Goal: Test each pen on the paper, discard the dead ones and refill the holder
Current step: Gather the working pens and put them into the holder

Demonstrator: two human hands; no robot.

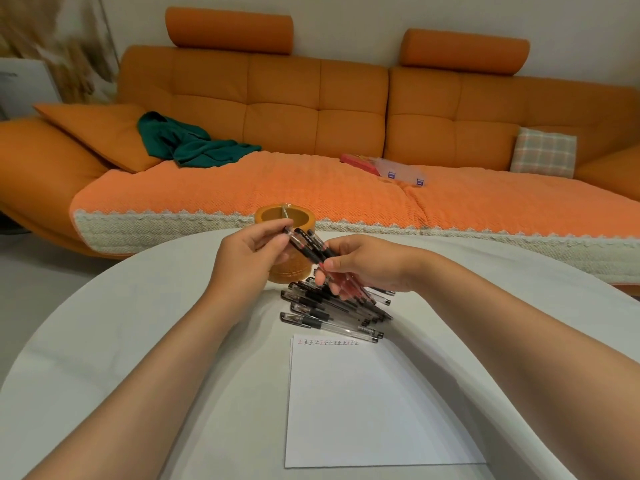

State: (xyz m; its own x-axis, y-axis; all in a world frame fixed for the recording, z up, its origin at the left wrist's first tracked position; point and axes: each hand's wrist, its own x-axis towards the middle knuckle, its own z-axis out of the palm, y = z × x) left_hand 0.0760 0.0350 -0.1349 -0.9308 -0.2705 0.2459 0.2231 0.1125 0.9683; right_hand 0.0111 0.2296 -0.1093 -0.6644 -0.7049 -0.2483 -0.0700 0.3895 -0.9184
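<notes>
A round amber pen holder [300, 216] stands on the white table [138, 323], partly behind my hands. My right hand [360, 265] grips a small bunch of capped pens [313, 245] that slant up to the left. My left hand [249, 252] pinches the upper end of that bunch just in front of the holder. Below my right hand a pile of several clear pens with black caps [332, 311] lies on the table. A white sheet of paper [374, 403] lies nearer to me, with a row of small red and black test marks [329, 342] along its top edge.
An orange sofa [311, 109] runs behind the table, with a green garment [187, 143], a clear plastic box [401, 171] and a checked cushion [543, 152] on it. The table's curved far edge lies just past the holder.
</notes>
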